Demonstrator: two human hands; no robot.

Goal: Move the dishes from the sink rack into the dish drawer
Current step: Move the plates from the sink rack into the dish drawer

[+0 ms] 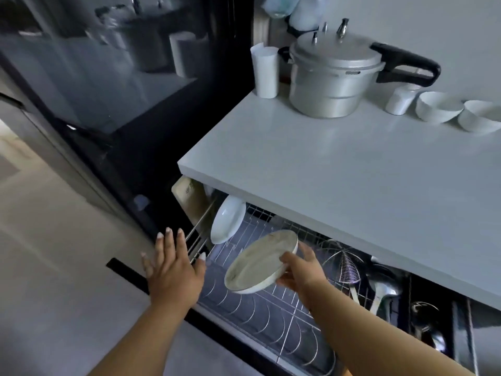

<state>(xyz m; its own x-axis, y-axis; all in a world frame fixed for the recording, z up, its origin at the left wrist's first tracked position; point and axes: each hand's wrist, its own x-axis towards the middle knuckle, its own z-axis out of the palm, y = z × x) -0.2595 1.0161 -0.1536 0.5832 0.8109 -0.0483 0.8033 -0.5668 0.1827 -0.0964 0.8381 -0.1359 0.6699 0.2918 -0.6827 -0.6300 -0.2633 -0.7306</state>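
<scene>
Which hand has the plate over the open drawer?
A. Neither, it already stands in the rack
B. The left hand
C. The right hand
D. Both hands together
C: the right hand grips the plate by its edge above the drawer rack, while the left hand is spread open beside it and holds nothing.

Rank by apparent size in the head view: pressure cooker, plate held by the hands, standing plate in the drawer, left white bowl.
1. pressure cooker
2. held plate, though nearness to the camera enlarges it
3. and 4. standing plate and left white bowl look alike; not ranked.
</scene>
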